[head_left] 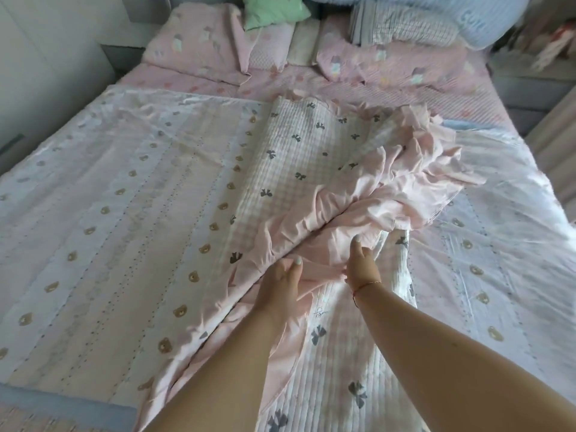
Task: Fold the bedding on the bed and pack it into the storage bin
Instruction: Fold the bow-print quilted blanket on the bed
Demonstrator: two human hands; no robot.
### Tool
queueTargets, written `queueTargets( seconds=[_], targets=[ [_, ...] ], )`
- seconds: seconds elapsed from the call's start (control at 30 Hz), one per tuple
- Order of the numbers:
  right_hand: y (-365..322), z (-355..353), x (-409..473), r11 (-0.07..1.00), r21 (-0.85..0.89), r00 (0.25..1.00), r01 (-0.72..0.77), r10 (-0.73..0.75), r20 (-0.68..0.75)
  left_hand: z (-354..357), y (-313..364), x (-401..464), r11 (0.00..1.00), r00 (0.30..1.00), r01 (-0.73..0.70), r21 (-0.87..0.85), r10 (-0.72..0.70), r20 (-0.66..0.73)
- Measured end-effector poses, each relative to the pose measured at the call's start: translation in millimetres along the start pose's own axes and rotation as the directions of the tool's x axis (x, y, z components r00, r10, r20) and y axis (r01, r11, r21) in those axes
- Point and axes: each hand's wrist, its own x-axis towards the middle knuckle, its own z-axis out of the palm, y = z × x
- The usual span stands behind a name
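Note:
A quilted checked blanket with dark bows (299, 157) lies down the middle of the bed, its plain pink underside (389, 194) turned up in a crumpled heap. My left hand (282, 280) grips a fold of the pink fabric near the blanket's middle. My right hand (363, 265) pinches the same pink fold just to the right, thumb on top. Under the blanket a pale bear-print quilt (124, 213) is spread flat over the bed. No storage bin is in view.
Pink pillows (193, 48) and a green cushion (274, 10) lie at the head of the bed, with a blue pillow (461, 23) at the far right. A grey wall or cupboard (46, 57) borders the left side. The bed's front edge (62, 400) runs at bottom left.

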Motion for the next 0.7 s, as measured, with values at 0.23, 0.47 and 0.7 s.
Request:
queueTargets(
  seconds=[0.23, 0.47, 0.7],
  targets=[
    [-15.2, 3.9, 43.5, 0.988, 0.151, 0.997, 0.022, -0.011, -0.072, -2.7, 15.7, 64.1, 0.977, 0.983, -0.177, 0.116, 0.17, 0.064],
    [-43.7, 30.7, 78.2, 0.983, 0.017, 0.982, 0.181, -0.18, -0.055, -14.6, 15.9, 131.5, 0.915, 0.922, -0.378, 0.144, 0.358, 0.15],
    [-36.4, 32.3, 119.2, 0.92, 0.381, 0.996, -0.087, 0.069, 0.059, 6.6, 12.9, 174.1, 0.9, 0.908, -0.279, 0.334, 0.134, 0.397]
  ],
)
